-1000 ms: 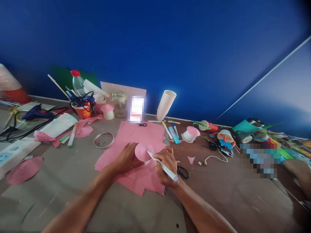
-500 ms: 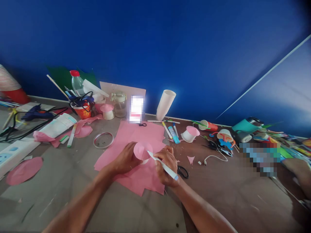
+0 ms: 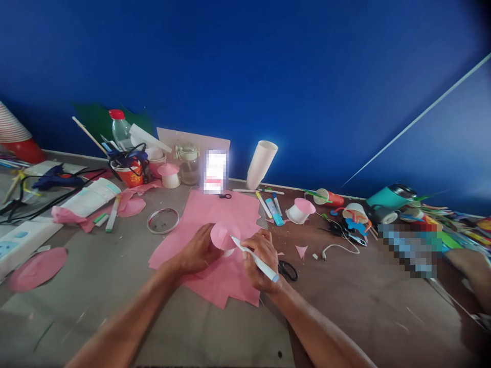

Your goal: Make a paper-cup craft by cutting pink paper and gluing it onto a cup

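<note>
A small paper cup with a round pink paper top (image 3: 221, 235) stands over the pink paper sheets (image 3: 215, 281). My left hand (image 3: 198, 251) is closed around its left side, with some fingers hidden behind it. In my right hand (image 3: 261, 254) is a white marker (image 3: 264, 268) with a pale blue end, gripped like a pen. The marker's tip is at the right part of the pink top; whether it touches is too small to tell. Beside my right wrist lie black-handled scissors (image 3: 288, 271), partly covered by the hand.
Another pink-topped cup (image 3: 300, 210) stands to the right, near markers and a glue stick (image 3: 273, 211). A glowing phone (image 3: 215, 172) and a leaning cup stack (image 3: 261, 164) are at the blue wall. A power strip (image 3: 26, 237) lies left. Another person's arm (image 3: 470, 271) rests far right.
The marker tip has shifted slightly left across the pink top. Both hands keep their holds, and the things around them stay in place.
</note>
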{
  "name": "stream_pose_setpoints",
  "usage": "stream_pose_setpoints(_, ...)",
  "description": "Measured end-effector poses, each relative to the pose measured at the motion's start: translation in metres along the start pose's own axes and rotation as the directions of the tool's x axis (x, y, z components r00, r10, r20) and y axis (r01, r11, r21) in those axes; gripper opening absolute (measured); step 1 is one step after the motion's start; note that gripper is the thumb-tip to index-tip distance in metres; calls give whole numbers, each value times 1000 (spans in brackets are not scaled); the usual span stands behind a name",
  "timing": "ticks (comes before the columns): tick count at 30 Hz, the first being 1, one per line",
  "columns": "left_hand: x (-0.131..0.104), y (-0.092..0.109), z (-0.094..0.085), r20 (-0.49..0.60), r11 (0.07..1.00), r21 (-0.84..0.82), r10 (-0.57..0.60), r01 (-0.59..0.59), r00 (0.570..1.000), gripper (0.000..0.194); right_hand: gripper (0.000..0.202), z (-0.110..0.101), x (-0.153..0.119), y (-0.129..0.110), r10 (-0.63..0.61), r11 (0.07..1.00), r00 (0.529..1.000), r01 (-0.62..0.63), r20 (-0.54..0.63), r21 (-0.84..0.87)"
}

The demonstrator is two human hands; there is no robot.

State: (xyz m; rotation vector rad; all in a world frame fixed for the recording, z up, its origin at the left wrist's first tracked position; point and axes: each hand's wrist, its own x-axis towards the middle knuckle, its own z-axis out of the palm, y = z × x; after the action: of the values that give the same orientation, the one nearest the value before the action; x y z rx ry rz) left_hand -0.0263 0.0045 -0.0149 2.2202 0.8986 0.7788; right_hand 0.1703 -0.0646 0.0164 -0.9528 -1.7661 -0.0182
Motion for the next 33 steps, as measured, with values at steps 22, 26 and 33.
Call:
stream_pose_setpoints(22,4,2,8,-68,990,66,-123,128,990,41,10,1,-3,2,-6,1000,1000,5,10,17)
stream_pose_setpoints(26,3,-1,9,-70,994,92,-61,67,996,40,11,2,-2,1,-16,1000,1000,16,16,12)
stream_pose_setpoints(33,4,-4,10,-69,993,114,-3,11,998,37,13,2,-1,1,-15,1000,999,15,30,9)
